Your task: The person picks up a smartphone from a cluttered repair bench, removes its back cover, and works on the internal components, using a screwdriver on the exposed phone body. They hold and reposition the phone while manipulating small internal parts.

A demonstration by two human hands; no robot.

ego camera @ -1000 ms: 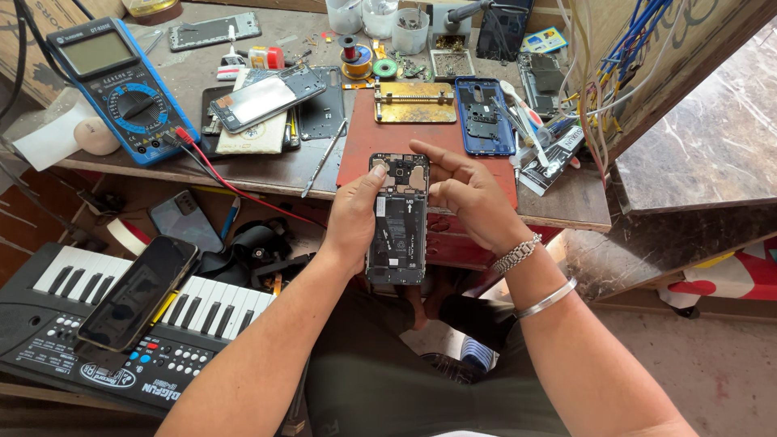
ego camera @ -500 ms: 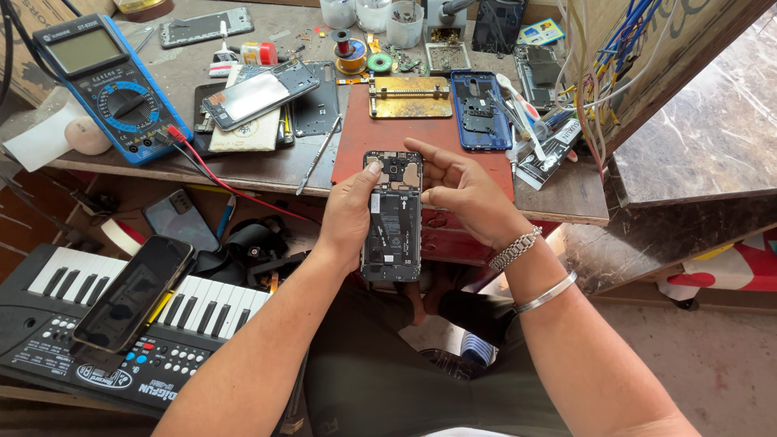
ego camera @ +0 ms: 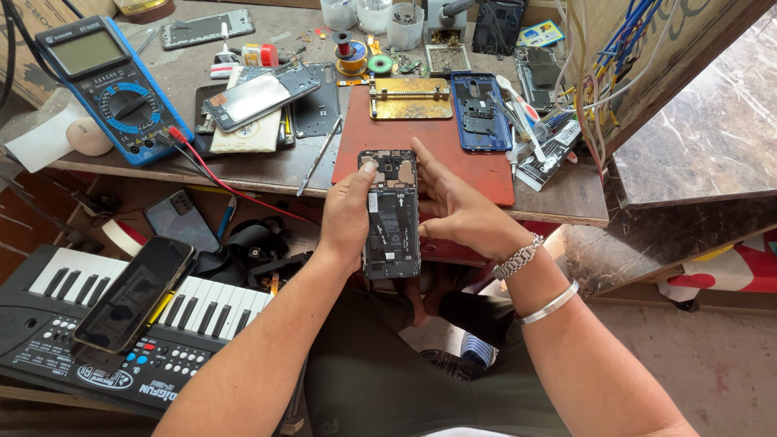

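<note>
An opened phone (ego camera: 392, 218) with its back cover off, showing a black battery and circuit board, is held upright over my lap at the bench's front edge. My left hand (ego camera: 348, 212) grips its left side, thumb near the top corner. My right hand (ego camera: 456, 209) holds the right side, with the index finger stretched toward the top and the thumb pressing the edge. A metal watch and a bangle sit on my right wrist.
A red mat (ego camera: 437, 146) lies on the bench with a brass holder (ego camera: 410, 98) and a blue phone frame (ego camera: 477, 109). A blue multimeter (ego camera: 109, 85) sits at left, tweezers (ego camera: 320, 154) nearby. A toy keyboard (ego camera: 121, 324) carries a dark phone (ego camera: 136, 291).
Both hands and the opened phone have stayed nearly in place. My right index finger has shifted slightly along the phone's top edge.
</note>
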